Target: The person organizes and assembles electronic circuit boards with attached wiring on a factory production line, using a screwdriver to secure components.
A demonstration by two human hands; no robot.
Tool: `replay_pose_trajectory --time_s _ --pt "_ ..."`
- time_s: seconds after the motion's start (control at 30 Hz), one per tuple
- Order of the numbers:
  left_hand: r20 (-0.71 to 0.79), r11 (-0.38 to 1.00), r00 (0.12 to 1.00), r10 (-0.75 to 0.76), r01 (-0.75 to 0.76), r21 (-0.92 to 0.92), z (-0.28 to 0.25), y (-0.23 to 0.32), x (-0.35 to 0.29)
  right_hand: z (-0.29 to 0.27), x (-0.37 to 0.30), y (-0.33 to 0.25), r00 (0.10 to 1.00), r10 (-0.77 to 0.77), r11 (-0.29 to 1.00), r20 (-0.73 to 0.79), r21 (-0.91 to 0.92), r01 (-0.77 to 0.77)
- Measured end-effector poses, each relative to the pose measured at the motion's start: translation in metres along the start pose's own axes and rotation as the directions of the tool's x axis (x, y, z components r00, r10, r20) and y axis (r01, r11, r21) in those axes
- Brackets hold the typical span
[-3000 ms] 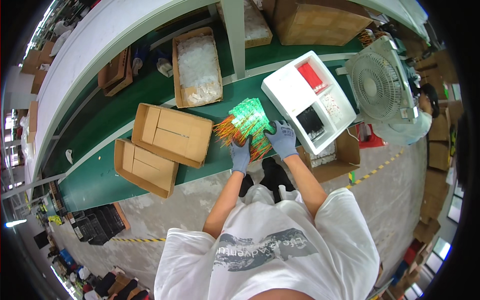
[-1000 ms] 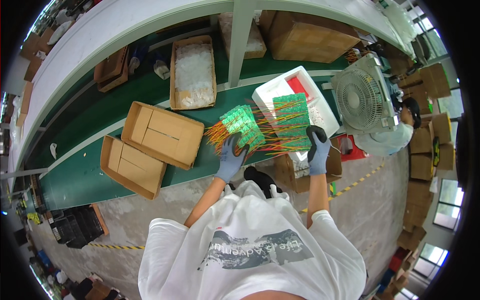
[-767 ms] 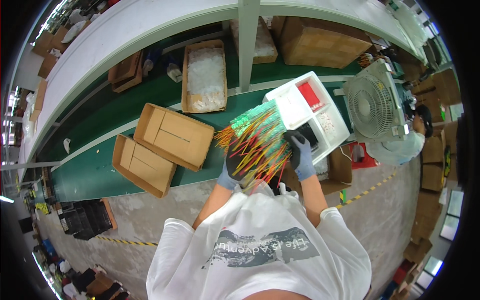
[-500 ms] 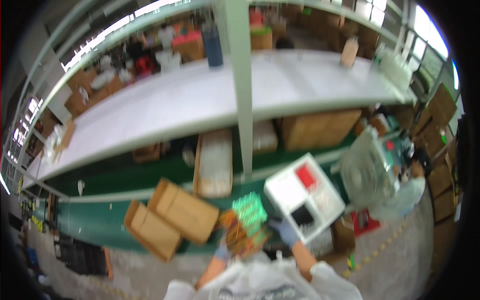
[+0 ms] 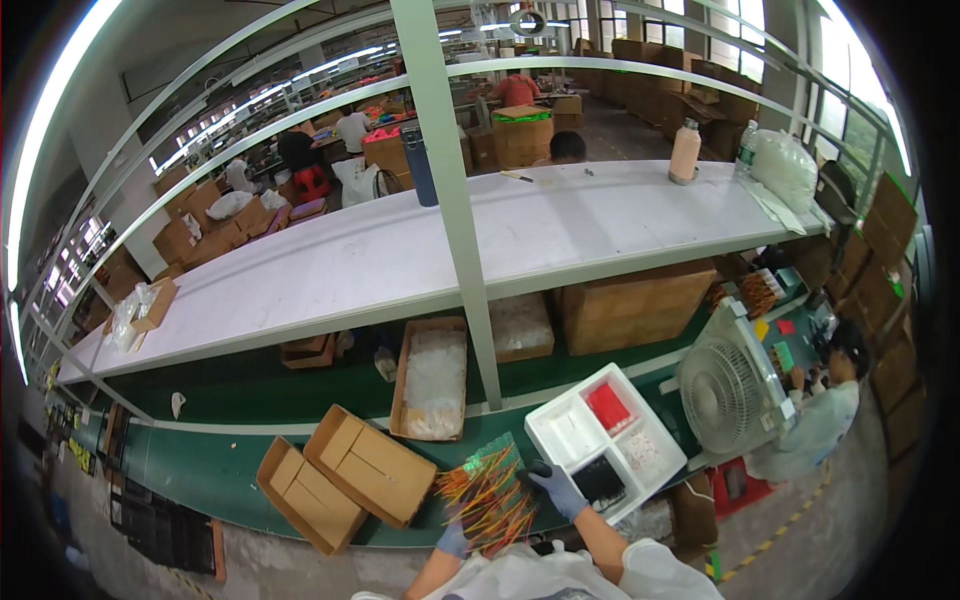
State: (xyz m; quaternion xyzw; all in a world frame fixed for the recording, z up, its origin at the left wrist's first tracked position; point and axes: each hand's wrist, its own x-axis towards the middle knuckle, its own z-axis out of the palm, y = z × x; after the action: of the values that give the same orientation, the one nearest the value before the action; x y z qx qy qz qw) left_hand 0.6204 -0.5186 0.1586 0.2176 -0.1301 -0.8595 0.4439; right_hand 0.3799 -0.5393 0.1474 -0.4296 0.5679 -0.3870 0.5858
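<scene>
A green circuit-board panel (image 5: 494,458) with a bundle of orange, red and yellow wires (image 5: 490,510) lies in front of me on the green bench. My left hand (image 5: 455,540), in a grey-blue glove, is at the near left side of the wires. They cover its fingers, so its grip is hidden. My right hand (image 5: 562,492), gloved with dark fingertips, has its fingers bent together at the panel's right edge; whatever may be between them is too small to tell. Just right of that hand sits a white divided foam tray (image 5: 553,427) holding red parts (image 5: 608,406), black parts (image 5: 600,481) and small pale parts (image 5: 645,452).
Two open cardboard boxes (image 5: 372,465) (image 5: 312,497) stand left of the wires. Behind them is a carton with clear plastic bags (image 5: 433,380). A white fan (image 5: 722,390) stands at right, beside a seated co-worker (image 5: 820,420). A white shelf (image 5: 340,260) with a post (image 5: 440,170) spans above.
The view has tilted upward and sharpened, so the bench sits lower in the picture. Both hands stay at about the same places beside the panel and wires.
</scene>
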Motion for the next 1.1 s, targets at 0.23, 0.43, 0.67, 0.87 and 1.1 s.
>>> replay_pose_trajectory --time_s 0.23,0.43,0.67,0.87,1.1 --pt "0.074 0.956 0.991 -0.114 0.130 -0.261 0.036 -0.003 -0.012 0.004 0.003 0.027 0.996 0.031 0.993 -0.083 0.115 -0.021" --pt "-0.012 0.987 0.998 -0.061 0.059 -0.148 0.040 -0.010 -0.015 -0.001 0.003 0.019 0.999 0.031 0.988 0.037 0.152 -0.036" --pt "-0.043 0.999 0.999 0.013 -0.012 0.030 0.035 -0.015 -0.007 -0.004 0.029 0.055 1.000 -0.022 0.964 -0.015 0.263 0.025" --pt "-0.065 0.982 0.995 0.070 -0.057 0.183 0.030 -0.018 -0.002 -0.007 0.031 0.055 1.000 -0.004 0.991 0.003 0.136 0.004" --pt "-0.090 0.939 0.987 0.131 -0.094 0.332 0.027 -0.020 -0.005 -0.001 0.005 -0.004 0.993 0.043 0.997 0.113 -0.066 -0.035"
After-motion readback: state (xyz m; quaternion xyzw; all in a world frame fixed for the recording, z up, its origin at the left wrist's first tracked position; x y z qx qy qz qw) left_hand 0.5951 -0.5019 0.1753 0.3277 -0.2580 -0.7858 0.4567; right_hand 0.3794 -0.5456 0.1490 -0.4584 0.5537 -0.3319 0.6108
